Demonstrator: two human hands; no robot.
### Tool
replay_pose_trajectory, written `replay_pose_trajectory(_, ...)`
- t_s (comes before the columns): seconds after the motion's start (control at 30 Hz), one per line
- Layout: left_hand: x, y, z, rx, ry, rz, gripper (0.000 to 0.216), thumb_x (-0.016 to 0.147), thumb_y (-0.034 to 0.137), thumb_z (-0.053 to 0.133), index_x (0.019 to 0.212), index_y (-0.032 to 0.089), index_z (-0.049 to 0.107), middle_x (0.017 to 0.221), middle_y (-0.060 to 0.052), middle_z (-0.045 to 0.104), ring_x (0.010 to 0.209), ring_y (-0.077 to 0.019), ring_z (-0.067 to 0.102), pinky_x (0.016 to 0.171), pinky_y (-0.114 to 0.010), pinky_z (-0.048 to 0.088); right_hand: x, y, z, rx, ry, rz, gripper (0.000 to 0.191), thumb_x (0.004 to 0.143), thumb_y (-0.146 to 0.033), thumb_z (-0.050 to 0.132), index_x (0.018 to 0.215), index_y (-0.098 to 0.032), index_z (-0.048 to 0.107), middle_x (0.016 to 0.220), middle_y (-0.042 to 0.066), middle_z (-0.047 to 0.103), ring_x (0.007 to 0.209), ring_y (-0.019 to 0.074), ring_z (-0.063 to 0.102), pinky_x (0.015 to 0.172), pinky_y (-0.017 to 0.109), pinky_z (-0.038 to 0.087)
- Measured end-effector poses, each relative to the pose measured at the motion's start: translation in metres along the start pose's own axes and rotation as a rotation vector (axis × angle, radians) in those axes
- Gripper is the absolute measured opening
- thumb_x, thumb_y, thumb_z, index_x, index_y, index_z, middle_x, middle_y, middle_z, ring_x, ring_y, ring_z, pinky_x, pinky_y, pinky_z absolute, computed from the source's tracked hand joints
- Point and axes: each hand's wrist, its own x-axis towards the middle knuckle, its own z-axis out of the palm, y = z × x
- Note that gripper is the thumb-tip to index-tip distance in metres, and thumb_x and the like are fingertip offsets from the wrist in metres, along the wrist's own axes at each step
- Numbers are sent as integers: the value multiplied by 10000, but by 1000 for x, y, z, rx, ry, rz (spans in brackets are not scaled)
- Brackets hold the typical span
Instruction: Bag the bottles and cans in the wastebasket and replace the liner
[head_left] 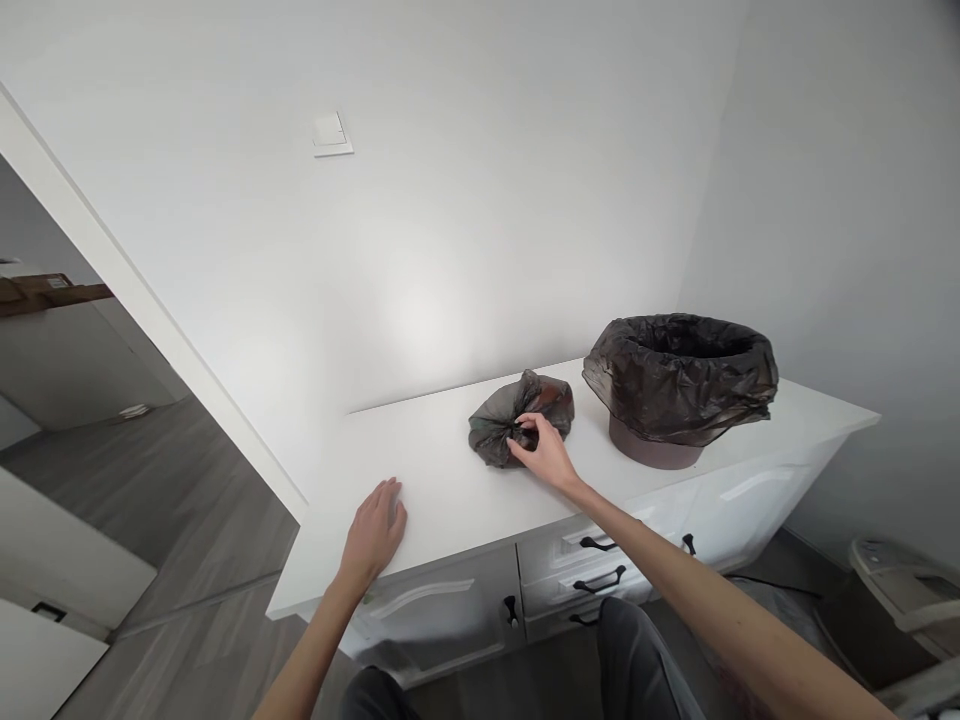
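Note:
A small, filled black garbage bag (495, 412), its neck gathered at the middle, lies on the white cabinet top (442, 510). Thumb and fingers of my right hand (546, 455) are curled round that gathered neck, pinching it. Reddish and greenish contents show faintly through the thin plastic. My left hand (375, 530) rests flat near the cabinet's front left edge, fingers stretched out and holding nothing. To the right of the bag stands a brown trash can (652, 450) lined with a black bag (682, 395), whose rim is folded over the outside.
A white wall with a light switch (330, 135) rises behind the cabinet. Drawers and doors with black handles (600, 580) face my legs. A doorway opens at the left onto grey flooring (202, 530). Beige furniture (900, 580) stands at the lower right.

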Motion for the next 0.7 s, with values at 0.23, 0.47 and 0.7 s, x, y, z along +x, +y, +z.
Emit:
replay_pose_trajectory(0.23, 16, 49, -20, -59, 230, 264, 373, 1052, 336, 399, 1348, 241, 607, 1371, -119, 690, 1341, -291, 604, 1120, -507, 490, -30, -47, -1, 152, -216, -119, 352, 872, -325, 680, 1208, -258, 598, 1012, 27, 667, 989, 227, 660, 934, 365, 501)
replay_pose_trajectory(0.47, 65, 122, -24, -23, 192, 442, 298, 1013, 306, 530, 1261, 254, 685, 1377, -68, 693, 1451, -336, 456, 1179, -554, 397, -45, -84, -27, 62, -296, -231, 342, 890, -201, 668, 1216, -253, 582, 994, 16, 673, 996, 217, 650, 922, 347, 484)
replay_pose_trajectory(0.7, 82, 137, -25, -64, 156, 353, 227, 982, 224, 543, 911, 245, 757, 1120, -73, 782, 1375, -384, 505, 1127, -584, 383, -55, -90, -60, 7, -215, -146, 293, 836, -161, 720, 1096, -258, 627, 837, -29, 635, 867, 207, 653, 879, 347, 488)
